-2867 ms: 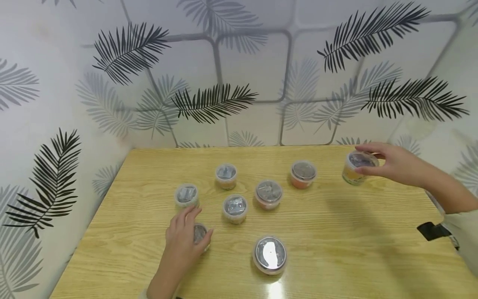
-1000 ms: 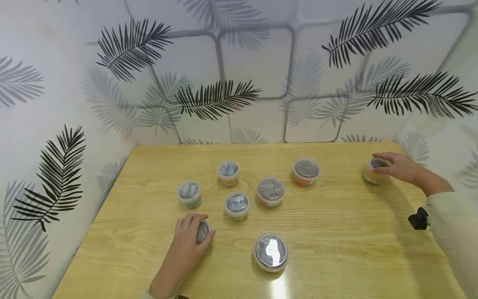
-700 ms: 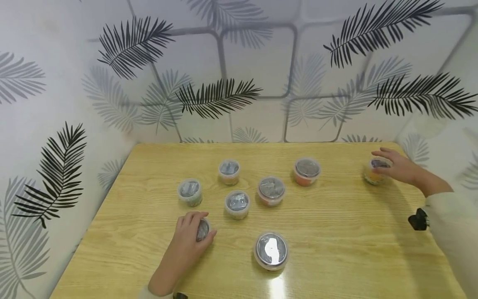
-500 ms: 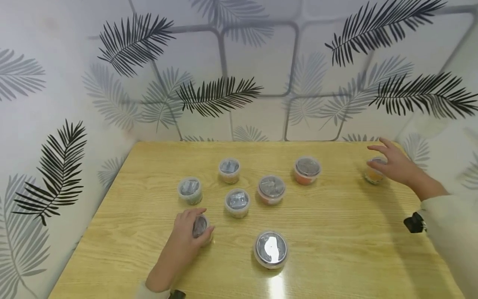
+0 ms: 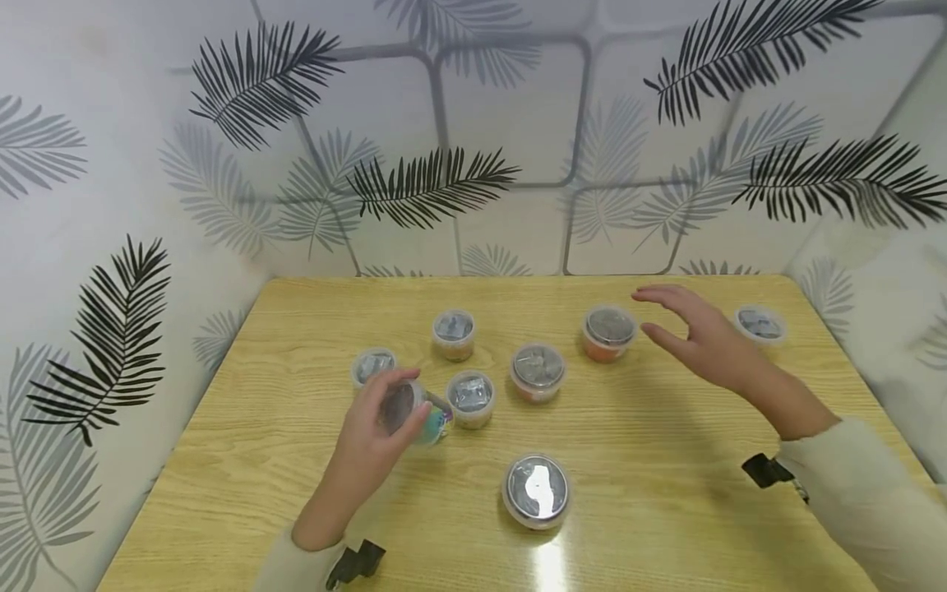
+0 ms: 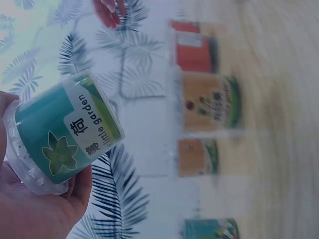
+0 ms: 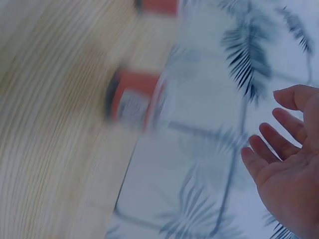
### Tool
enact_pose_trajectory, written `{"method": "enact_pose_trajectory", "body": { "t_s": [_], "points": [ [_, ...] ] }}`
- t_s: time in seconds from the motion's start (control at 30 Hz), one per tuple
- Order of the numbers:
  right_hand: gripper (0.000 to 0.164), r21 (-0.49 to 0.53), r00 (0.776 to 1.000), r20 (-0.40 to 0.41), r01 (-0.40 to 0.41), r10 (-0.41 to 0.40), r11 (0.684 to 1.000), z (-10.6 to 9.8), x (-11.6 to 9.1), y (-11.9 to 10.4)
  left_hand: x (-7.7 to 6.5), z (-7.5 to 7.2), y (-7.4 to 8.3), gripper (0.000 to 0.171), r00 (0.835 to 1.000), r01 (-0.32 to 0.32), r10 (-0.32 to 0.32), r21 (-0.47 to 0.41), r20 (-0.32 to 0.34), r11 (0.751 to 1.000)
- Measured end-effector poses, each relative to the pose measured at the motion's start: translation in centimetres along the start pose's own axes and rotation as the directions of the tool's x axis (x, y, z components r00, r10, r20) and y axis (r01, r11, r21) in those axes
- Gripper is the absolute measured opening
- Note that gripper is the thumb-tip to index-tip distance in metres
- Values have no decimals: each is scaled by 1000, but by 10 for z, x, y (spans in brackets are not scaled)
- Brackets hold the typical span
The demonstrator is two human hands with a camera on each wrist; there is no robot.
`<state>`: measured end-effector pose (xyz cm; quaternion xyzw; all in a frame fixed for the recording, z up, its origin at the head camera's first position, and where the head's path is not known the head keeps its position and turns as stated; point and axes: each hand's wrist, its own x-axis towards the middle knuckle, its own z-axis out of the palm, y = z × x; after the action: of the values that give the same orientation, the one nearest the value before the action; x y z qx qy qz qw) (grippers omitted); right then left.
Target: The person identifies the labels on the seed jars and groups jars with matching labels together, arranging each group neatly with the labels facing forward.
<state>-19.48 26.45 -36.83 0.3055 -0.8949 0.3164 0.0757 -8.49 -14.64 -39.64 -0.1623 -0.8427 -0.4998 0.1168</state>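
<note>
My left hand point(image 5: 364, 452) grips a teal plastic tub point(image 6: 70, 129) by its clear lidded end, lifted and tilted. A leaf picture and the words "little garden" mark its side. Just beyond stand a tub with a greenish side point(image 5: 373, 363) and a brown-sided tub point(image 5: 470, 396). My right hand point(image 5: 706, 339) hovers over the right half of the table, fingers spread, holding nothing. Nearest to its fingertips is a red-orange tub point(image 5: 607, 333), blurred in the right wrist view. At the far right corner stands a lidded tub point(image 5: 760, 324), partly overlapped by the right hand.
More clear-lidded tubs stand on the wooden table point(image 5: 651, 493): a back one point(image 5: 454, 334), a middle one point(image 5: 538, 372) and a wider, shiny-lidded one point(image 5: 536, 492) near the front. A leaf-patterned wall point(image 5: 503, 230) borders the table's back edge.
My right hand set its yellowish tub down at the far right, let go and moved left. The left hand has lifted the teal tub off the table and tilted it.
</note>
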Motion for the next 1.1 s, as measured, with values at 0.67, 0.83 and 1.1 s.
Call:
{"method": "enact_pose_trajectory", "body": {
  "t_s": [0.67, 0.83, 1.1],
  "points": [
    [41, 759, 967, 252, -179, -29, 626, 98, -17, -124, 16, 41, 51, 41, 976, -204, 216, -335, -1, 920],
    [41, 810, 969, 245, -184, -35, 557, 102, -20, -133, 14, 45, 55, 39, 973, -219, 232, -349, -7, 911],
    [42, 839, 978, 208, -173, -10, 516, 103, -27, -141, 13, 48, 58, 41, 959, -276, 277, -439, -64, 855]
  ]
}}
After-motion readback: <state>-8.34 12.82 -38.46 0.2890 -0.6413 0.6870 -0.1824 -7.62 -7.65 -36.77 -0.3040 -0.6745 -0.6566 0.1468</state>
